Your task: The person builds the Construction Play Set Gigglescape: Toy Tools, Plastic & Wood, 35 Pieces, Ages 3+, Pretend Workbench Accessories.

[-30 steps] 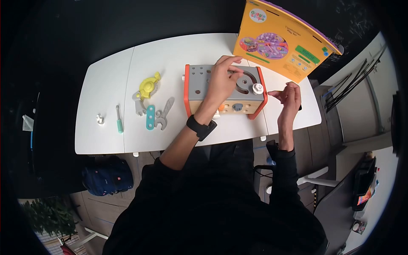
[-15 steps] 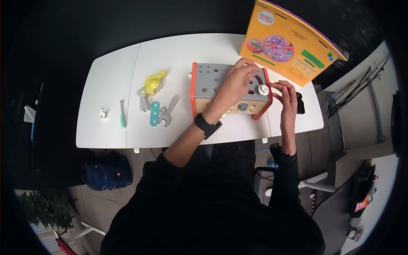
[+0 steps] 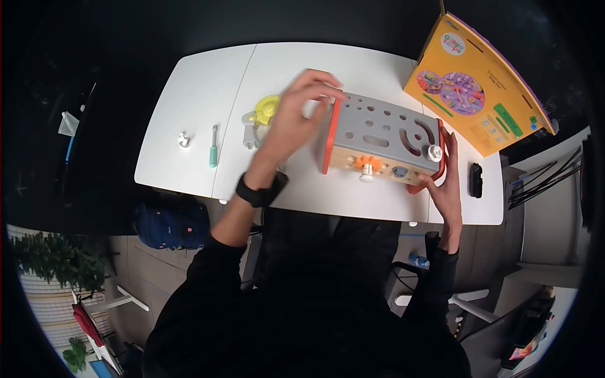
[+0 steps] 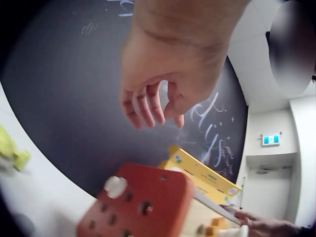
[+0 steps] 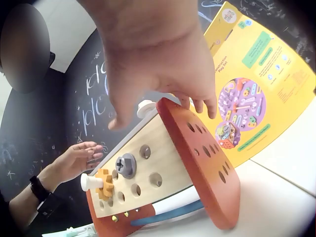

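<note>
A toy workbench with a grey perforated top (image 3: 384, 126) and red end panels (image 5: 202, 163) stands on the table, turned at an angle. My left hand (image 3: 296, 116) hovers by its left end, fingers loosely bent and holding nothing; the left wrist view shows that hand (image 4: 168, 79) above the red panel (image 4: 148, 197). At the right end my right hand (image 3: 447, 189) touches the panel and front edge, fingers spread. A white bolt (image 3: 435, 152) sits on the top's right corner. On the wooden front are an orange gear (image 3: 368, 163) with a white bolt and a grey bolt (image 5: 126, 166).
An orange-yellow box (image 3: 479, 88) stands behind on the right. Left of the bench lie a yellow toy saw (image 3: 267, 108), a teal-handled screwdriver (image 3: 213, 148) and a white piece (image 3: 183, 139). A black object (image 3: 476, 180) lies near the table's right edge.
My left hand has moved from above the bench top to its left end. The bench has turned at an angle, and my right hand now lies against its right end. The head view has shifted.
</note>
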The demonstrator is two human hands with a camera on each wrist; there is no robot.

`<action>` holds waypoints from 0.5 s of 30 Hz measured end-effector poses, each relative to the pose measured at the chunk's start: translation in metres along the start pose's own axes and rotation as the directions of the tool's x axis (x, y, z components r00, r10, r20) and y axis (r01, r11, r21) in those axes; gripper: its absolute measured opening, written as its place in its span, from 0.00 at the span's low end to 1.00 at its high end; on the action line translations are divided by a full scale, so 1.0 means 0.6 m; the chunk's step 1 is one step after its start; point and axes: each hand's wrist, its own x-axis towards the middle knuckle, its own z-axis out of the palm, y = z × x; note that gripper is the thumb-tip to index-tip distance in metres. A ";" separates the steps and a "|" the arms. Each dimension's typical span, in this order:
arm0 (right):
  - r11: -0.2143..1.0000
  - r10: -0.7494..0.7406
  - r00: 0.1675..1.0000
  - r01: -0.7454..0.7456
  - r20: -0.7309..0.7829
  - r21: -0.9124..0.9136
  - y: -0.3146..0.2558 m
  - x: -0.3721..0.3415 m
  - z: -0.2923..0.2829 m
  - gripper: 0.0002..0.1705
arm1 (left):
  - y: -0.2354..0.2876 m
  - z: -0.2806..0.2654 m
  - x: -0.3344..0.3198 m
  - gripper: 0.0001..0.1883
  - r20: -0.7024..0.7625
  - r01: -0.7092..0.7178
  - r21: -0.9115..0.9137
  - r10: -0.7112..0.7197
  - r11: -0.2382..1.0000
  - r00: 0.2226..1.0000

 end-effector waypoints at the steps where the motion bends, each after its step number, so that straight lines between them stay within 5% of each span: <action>1: 0.997 -0.029 0.999 0.031 0.025 -0.070 0.005 0.003 0.003 0.64 | -0.020 -0.022 -0.011 0.14 -0.017 0.045 0.077 -0.043 0.996 0.999; 8: 0.999 0.024 1.000 -0.024 0.007 -0.023 -0.002 0.001 0.010 0.59 | -0.122 -0.146 -0.103 0.15 -0.044 0.448 0.244 -0.452 0.860 0.891; 12: 1.000 -0.007 0.999 0.007 0.031 -0.001 -0.004 0.005 0.010 0.58 | -0.175 -0.188 -0.135 0.13 -0.147 0.500 0.283 -0.478 0.819 0.866; 15: 0.999 -0.043 0.999 0.043 0.031 -0.002 0.003 0.008 0.011 0.57 | -0.242 -0.212 -0.158 0.15 -0.314 0.624 0.421 -0.539 0.659 0.781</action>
